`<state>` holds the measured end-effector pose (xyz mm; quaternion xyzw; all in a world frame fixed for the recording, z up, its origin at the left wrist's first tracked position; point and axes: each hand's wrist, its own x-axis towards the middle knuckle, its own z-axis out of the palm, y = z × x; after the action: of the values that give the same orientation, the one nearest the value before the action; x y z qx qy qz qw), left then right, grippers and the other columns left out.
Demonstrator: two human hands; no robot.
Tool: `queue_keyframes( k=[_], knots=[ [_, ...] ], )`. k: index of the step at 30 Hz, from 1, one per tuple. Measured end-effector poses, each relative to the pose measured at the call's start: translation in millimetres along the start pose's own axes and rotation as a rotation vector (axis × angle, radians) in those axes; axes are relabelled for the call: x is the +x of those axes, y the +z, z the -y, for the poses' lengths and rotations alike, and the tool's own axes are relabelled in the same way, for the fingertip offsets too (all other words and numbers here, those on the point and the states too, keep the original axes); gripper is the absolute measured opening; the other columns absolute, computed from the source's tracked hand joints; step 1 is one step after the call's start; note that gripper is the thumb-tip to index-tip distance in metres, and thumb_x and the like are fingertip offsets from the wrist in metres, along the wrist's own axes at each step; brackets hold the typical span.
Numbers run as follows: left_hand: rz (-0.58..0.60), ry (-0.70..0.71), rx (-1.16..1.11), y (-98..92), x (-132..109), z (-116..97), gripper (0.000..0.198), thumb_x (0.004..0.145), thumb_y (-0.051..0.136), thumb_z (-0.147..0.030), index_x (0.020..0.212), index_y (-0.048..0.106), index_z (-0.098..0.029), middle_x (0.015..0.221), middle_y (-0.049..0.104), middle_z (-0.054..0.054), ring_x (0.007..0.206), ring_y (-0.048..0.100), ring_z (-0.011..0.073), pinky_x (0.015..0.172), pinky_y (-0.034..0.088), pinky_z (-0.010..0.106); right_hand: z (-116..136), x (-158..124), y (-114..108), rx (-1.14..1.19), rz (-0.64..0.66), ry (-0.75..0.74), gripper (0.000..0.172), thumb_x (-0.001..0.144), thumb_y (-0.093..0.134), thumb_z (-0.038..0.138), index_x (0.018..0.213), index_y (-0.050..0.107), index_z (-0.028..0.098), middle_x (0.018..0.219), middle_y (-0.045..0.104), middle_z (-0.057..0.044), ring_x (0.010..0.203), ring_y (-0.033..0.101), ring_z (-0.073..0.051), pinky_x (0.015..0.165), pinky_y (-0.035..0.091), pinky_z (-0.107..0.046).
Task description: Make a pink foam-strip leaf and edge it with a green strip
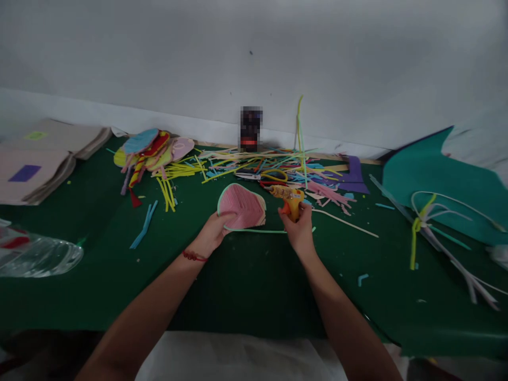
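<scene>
A pink striped fan-shaped craft piece (243, 205) with a mint-green strip along its edge is held by my left hand (216, 228), thumb on its face and fingers behind. The loose end of the mint-green strip (270, 231) runs right, past my right hand (297, 222). My right hand is closed around the handle of a yellow hot glue gun (292, 199). Its nozzle points left toward the pink piece, with a small gap between them. Scissors (250, 176) with dark blades lie just behind.
Many coloured strips (234, 159) are heaped along the wall. Finished-looking colourful craft pieces (153, 153) lie at back left, near thick paper stacks (35, 174). A plastic bottle (47, 256) lies at left. Teal sheets (432, 164) and a tied strip bundle (424, 227) are at right.
</scene>
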<state>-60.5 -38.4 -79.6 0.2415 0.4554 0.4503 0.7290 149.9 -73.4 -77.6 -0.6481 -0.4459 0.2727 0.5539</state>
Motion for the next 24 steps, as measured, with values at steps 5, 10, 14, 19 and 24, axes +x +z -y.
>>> queue_keyframes(
  k=[5, 10, 14, 19, 24],
  knots=[
    [-0.015, -0.026, -0.061, -1.4, 2.2, -2.3, 0.023, 0.064, 0.075, -0.012, 0.086, 0.069, -0.014, 0.080, 0.072, 0.005, 0.072, 0.068, 0.0168, 0.068, 0.058, 0.027, 4.9, -8.7, -4.4, -0.140, 0.041, -0.069, 0.071, 0.062, 0.074, 0.056, 0.112, 0.039, 0.019, 0.113, 0.060, -0.014, 0.103, 0.062, -0.026, 0.081, 0.053, -0.037],
    [-0.040, 0.131, -0.202, 2.6, -5.1, -12.7, 0.029, 0.068, 0.071, -0.008, 0.097, 0.068, -0.013, 0.091, 0.074, 0.006, 0.085, 0.070, 0.0179, 0.078, 0.059, 0.028, 9.9, -16.6, -5.9, -0.276, 0.024, -0.081, 0.069, 0.066, 0.070, 0.060, 0.113, 0.041, 0.020, 0.111, 0.064, -0.014, 0.102, 0.064, -0.029, 0.079, 0.053, -0.039],
    [-0.077, 0.175, -0.236, 5.6, -12.4, -19.1, 0.032, 0.069, 0.071, -0.006, 0.100, 0.068, -0.014, 0.093, 0.074, 0.006, 0.090, 0.070, 0.0194, 0.080, 0.059, 0.026, 12.8, -19.0, -3.7, -0.411, 0.050, -0.080, 0.064, 0.069, 0.066, 0.060, 0.115, 0.042, 0.021, 0.111, 0.065, -0.014, 0.098, 0.066, -0.031, 0.078, 0.053, -0.042],
    [-0.065, 0.184, -0.270, 7.0, -16.0, -19.9, 0.036, 0.070, 0.070, -0.005, 0.104, 0.067, -0.013, 0.097, 0.074, 0.007, 0.092, 0.070, 0.0197, 0.082, 0.059, 0.027, 13.1, -20.7, 0.3, -0.473, 0.071, -0.095, 0.062, 0.073, 0.063, 0.057, 0.118, 0.042, 0.020, 0.108, 0.066, -0.014, 0.096, 0.066, -0.033, 0.076, 0.053, -0.044],
    [-0.055, 0.204, -0.289, 5.5, -13.8, -18.7, 0.041, 0.069, 0.072, -0.007, 0.109, 0.066, -0.014, 0.100, 0.074, 0.007, 0.099, 0.069, 0.0221, 0.087, 0.058, 0.029, 12.4, -22.3, 0.6, -0.470, 0.078, -0.122, 0.061, 0.074, 0.063, 0.054, 0.120, 0.042, 0.020, 0.108, 0.066, -0.014, 0.097, 0.066, -0.032, 0.078, 0.053, -0.044]
  ],
)
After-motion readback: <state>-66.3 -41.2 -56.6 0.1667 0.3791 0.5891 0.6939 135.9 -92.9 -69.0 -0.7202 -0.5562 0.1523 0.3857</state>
